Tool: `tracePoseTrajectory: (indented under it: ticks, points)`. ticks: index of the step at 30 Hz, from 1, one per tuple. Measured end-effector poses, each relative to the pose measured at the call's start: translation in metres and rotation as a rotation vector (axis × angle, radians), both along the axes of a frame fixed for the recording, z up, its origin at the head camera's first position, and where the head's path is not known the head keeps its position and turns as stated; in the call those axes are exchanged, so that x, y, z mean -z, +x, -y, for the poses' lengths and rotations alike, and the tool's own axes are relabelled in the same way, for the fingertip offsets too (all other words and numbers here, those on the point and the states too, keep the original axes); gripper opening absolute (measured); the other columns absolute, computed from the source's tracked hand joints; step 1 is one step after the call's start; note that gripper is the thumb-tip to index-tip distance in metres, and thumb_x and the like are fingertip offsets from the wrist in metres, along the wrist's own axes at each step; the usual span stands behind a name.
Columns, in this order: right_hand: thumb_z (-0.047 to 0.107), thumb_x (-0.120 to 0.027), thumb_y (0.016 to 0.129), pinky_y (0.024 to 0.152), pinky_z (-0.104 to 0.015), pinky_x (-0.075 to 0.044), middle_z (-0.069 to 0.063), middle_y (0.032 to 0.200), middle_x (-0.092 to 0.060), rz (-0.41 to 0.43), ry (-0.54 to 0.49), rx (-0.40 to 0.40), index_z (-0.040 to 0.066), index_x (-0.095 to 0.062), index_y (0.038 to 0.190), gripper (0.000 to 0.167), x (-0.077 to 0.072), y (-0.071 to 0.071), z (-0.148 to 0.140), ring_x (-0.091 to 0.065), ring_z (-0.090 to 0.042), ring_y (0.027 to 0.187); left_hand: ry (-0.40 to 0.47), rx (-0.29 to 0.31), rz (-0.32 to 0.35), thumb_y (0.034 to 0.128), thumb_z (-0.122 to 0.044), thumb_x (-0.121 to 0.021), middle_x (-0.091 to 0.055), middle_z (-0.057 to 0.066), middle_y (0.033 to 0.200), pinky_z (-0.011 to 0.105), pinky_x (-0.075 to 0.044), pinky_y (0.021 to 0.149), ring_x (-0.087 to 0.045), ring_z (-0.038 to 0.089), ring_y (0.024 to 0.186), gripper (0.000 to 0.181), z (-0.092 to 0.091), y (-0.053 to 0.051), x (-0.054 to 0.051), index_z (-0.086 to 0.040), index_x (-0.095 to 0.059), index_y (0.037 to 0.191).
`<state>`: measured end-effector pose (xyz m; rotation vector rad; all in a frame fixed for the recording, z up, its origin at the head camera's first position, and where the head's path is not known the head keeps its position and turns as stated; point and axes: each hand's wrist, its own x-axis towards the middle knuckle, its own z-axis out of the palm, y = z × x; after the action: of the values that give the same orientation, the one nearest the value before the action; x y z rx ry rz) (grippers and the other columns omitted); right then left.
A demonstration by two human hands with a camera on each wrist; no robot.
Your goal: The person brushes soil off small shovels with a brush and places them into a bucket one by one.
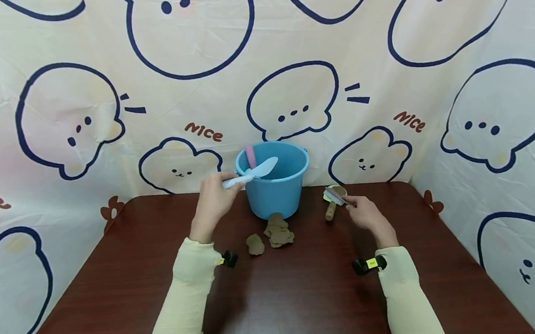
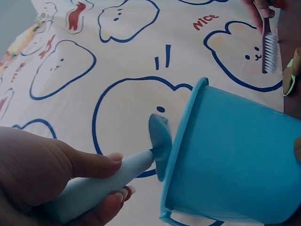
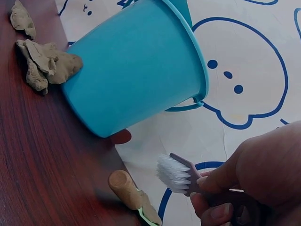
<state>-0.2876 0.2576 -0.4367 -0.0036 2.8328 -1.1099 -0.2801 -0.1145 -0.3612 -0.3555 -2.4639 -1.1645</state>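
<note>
My left hand (image 1: 215, 200) grips a light blue toy trowel (image 2: 106, 186) by its handle. Its blade (image 1: 266, 167) is over the rim of a blue bucket (image 1: 274, 198) in the head view. A pink handle (image 1: 250, 157) sticks up inside the bucket. On the right, my right hand (image 1: 367, 214) holds a brush (image 3: 174, 174) with white bristles and a dark purplish handle, pinched between thumb and fingers. Below the brush lies a tool with a wooden handle (image 3: 124, 188) and a green edge; its flat end is partly hidden by the brush.
Brown clay-like lumps (image 1: 280, 233) lie against the front of the bucket, with a separate piece (image 1: 255, 245) to their left. All stand on a dark reddish-brown table (image 1: 300, 303). A cloth wall (image 1: 222, 101) with cartoon bears rises just behind the bucket.
</note>
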Motion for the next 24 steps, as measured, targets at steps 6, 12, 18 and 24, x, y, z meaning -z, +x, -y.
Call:
tracePoseTrajectory:
  ticks: [6,12,18,24]
  points:
    - [0.014,-0.038,0.109,0.06,-0.032,-0.038,-0.026,0.137,-0.054,0.0,0.003,0.002,0.007,-0.039,0.156,0.048,0.0,0.0,0.002,-0.042,-0.017,0.062,-0.001,-0.028,0.0,0.0946,-0.013,-0.073,-0.073,0.022,0.102,0.044,-0.057,0.074,-0.064,0.032,0.088,0.029,-0.005,-0.011,-0.001,0.005,-0.073,0.116]
    - [0.014,-0.038,0.109,0.062,-0.033,-0.037,-0.025,0.136,-0.054,-0.007,0.022,-0.008,0.006,-0.04,0.156,0.047,0.002,0.0,0.001,-0.043,-0.021,0.068,0.004,-0.047,0.008,0.0945,-0.014,-0.073,-0.074,0.023,0.105,0.044,-0.058,0.073,-0.068,0.033,0.089,0.032,-0.012,-0.02,-0.004,0.006,-0.072,0.118]
    - [0.014,-0.038,0.109,0.06,-0.033,-0.037,-0.025,0.135,-0.055,-0.002,0.014,-0.009,0.006,-0.04,0.156,0.047,0.004,0.0,0.001,-0.041,-0.019,0.064,0.032,-0.058,0.008,0.0943,-0.014,-0.073,-0.073,0.024,0.11,0.045,-0.06,0.077,-0.067,0.035,0.095,0.031,-0.018,-0.029,-0.001,0.006,-0.073,0.118]
    - [0.014,-0.037,0.109,0.059,-0.032,-0.036,-0.022,0.124,-0.058,-0.018,0.008,-0.011,0.004,-0.04,0.155,0.047,0.005,-0.002,0.001,-0.04,-0.019,0.064,0.062,-0.09,-0.006,0.0931,-0.012,-0.074,-0.072,0.024,0.114,0.046,-0.061,0.076,-0.069,0.036,0.097,0.031,-0.023,-0.037,0.003,0.006,-0.072,0.118]
